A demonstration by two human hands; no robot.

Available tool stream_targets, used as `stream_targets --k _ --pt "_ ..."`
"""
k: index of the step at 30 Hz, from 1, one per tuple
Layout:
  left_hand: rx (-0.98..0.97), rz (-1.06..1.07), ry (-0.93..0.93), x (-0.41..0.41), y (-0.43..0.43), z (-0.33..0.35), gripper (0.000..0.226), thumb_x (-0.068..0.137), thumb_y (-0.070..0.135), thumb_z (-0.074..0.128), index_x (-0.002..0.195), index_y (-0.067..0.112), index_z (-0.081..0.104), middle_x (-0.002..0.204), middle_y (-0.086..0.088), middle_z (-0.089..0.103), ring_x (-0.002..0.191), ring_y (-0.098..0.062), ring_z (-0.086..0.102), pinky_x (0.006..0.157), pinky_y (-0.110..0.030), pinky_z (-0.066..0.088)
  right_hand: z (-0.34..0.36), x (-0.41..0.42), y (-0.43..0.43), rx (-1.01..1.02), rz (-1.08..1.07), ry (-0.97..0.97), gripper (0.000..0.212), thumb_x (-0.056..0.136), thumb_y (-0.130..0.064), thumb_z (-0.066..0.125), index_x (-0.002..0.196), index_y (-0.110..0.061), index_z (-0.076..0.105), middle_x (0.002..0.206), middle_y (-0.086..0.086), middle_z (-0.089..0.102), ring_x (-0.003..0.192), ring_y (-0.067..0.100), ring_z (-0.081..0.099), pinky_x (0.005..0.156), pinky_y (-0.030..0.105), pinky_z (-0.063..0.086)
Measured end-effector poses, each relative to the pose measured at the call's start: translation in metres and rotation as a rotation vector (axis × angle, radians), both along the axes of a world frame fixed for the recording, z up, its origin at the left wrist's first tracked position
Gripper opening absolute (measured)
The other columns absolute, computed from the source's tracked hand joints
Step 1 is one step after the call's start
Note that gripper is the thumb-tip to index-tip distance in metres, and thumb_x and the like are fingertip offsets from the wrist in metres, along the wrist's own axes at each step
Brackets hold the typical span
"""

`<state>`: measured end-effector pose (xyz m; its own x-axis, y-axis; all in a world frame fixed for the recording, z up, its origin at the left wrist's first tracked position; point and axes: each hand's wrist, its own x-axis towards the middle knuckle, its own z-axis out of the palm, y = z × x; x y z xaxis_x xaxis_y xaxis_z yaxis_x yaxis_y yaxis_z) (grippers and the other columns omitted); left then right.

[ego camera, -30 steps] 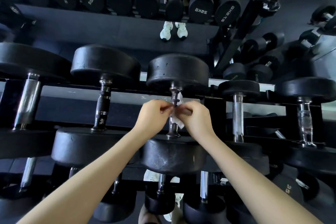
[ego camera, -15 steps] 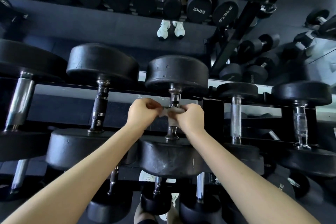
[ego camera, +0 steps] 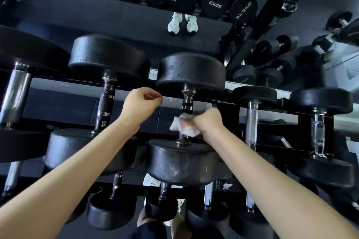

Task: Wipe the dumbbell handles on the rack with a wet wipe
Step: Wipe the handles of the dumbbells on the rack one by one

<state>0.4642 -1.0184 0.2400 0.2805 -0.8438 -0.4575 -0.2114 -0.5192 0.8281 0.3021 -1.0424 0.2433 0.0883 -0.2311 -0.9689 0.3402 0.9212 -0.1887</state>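
Head view, looking down on the rack [ego camera: 58, 85] of black dumbbells, handles running away from the viewer. Right hand [ego camera: 207, 122]: fingers curled round the handle [ego camera: 187, 101] of the centre dumbbell [ego camera: 191, 72], with the white wet wipe [ego camera: 184, 128] bunched between fingers and metal. The wipe sits on the lower half of the handle, close to the near weight head [ego camera: 182, 163]; crumpled edges stick out to the left of and below the fist. The upper part of the handle, dark with bright rings, shows bare above the hand. Left hand [ego camera: 139, 103]: curled into a loose fist, thumb against the fingertips, nothing seen in it. It hangs in the air left of the handle, apart from wipe and dumbbell, between the centre dumbbell and the neighbouring dumbbell [ego camera: 108, 60], which has a dark handle. Both forearms are bare and reach in from the bottom edge. To the right lies a smaller dumbbell [ego camera: 254, 95] with a chrome handle, then a further dumbbell [ego camera: 320, 101], handle also bright metal. More dumbbells sit on a lower tier beneath. A pair of white shoes [ego camera: 182, 22] shows at top centre.
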Motion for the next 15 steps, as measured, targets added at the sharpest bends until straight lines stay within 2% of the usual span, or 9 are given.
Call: stream_targets --k 1,2,3,4,6,8,10,13,15 --pt "-0.004 0.0 -0.001 0.001 -0.001 0.001 0.018 0.081 0.014 0.067 0.071 0.029 0.065 0.073 0.001 0.065 0.079 -0.019 0.062 0.087 -0.045 0.053 -0.001 0.002 -0.009 0.11 -0.288 -0.072 0.05 0.086 -0.02 0.031 0.125 0.011 0.037 0.107 0.025 0.05 0.092 0.039 0.052 0.071 0.041 0.048" --pt "-0.007 0.003 -0.002 0.003 -0.002 0.001 0.018 0.081 0.014 0.067 0.071 0.028 0.065 0.074 0.001 0.065 0.08 -0.02 0.062 0.088 -0.045 0.053 0.004 0.004 -0.011 0.138 -0.429 -0.122 0.051 0.086 -0.017 0.032 0.131 0.008 0.032 0.121 0.028 0.042 0.104 0.048 0.048 0.074 0.046 0.047" --pt "-0.009 0.007 0.001 0.004 -0.002 0.001 0.018 0.082 0.013 0.066 0.071 0.028 0.065 0.073 0.0 0.064 0.08 -0.02 0.062 0.088 -0.046 0.053 0.002 0.004 -0.009 0.112 -0.426 -0.104 0.05 0.083 -0.011 0.034 0.13 0.009 0.032 0.123 0.032 0.04 0.102 0.049 0.049 0.066 0.046 0.046" --pt "-0.011 0.012 0.006 0.005 -0.003 0.001 0.018 0.082 0.012 0.066 0.071 0.027 0.065 0.073 0.0 0.063 0.078 -0.019 0.061 0.088 -0.046 0.053 -0.002 0.0 -0.004 0.011 -0.294 0.023 0.045 0.082 -0.008 0.038 0.123 0.01 0.038 0.114 0.033 0.046 0.09 0.045 0.054 0.062 0.036 0.047" --pt "-0.013 0.022 0.011 0.006 -0.004 0.002 0.019 0.082 0.011 0.065 0.07 0.026 0.064 0.072 -0.001 0.062 0.077 -0.019 0.06 0.088 -0.046 0.053 -0.001 -0.009 0.014 -0.275 0.262 0.38 0.022 0.08 -0.008 0.062 0.098 0.005 0.059 0.087 0.019 0.062 0.071 0.03 0.061 0.053 0.027 0.049" --pt "-0.013 0.018 0.019 0.005 -0.003 0.002 0.02 0.082 0.011 0.064 0.07 0.026 0.065 0.072 -0.001 0.062 0.077 -0.018 0.06 0.088 -0.046 0.053 -0.013 -0.024 0.021 -0.502 0.738 0.691 0.015 0.071 -0.005 0.075 0.084 -0.002 0.068 0.077 0.011 0.067 0.073 0.024 0.066 0.057 0.028 0.051" --pt "-0.018 0.016 0.018 0.005 -0.001 0.005 0.019 0.083 0.011 0.064 0.071 0.025 0.065 0.073 -0.002 0.063 0.077 -0.018 0.06 0.088 -0.045 0.053 -0.004 -0.035 0.022 -0.743 0.828 0.754 0.01 0.071 0.0 0.071 0.075 -0.008 0.069 0.069 0.004 0.065 0.067 0.018 0.063 0.053 0.024 0.045" --pt "-0.019 0.012 0.006 0.007 0.002 0.007 0.017 0.083 0.012 0.064 0.072 0.025 0.065 0.074 -0.002 0.063 0.076 -0.019 0.06 0.086 -0.044 0.054 0.018 -0.037 0.018 -1.206 0.686 0.887 0.016 0.072 0.001 0.066 0.062 -0.01 0.066 0.052 -0.013 0.054 0.052 0.002 0.049 0.048 0.014 0.031" --pt "-0.024 0.004 -0.011 0.007 0.004 0.009 0.017 0.084 0.013 0.064 0.073 0.026 0.065 0.074 -0.001 0.063 0.076 -0.017 0.06 0.086 -0.043 0.054 0.022 -0.031 0.013 -1.48 0.689 1.018 0.02 0.071 0.007 0.057 0.07 -0.007 0.071 0.065 -0.013 0.064 0.063 0.006 0.06 0.055 0.015 0.041"
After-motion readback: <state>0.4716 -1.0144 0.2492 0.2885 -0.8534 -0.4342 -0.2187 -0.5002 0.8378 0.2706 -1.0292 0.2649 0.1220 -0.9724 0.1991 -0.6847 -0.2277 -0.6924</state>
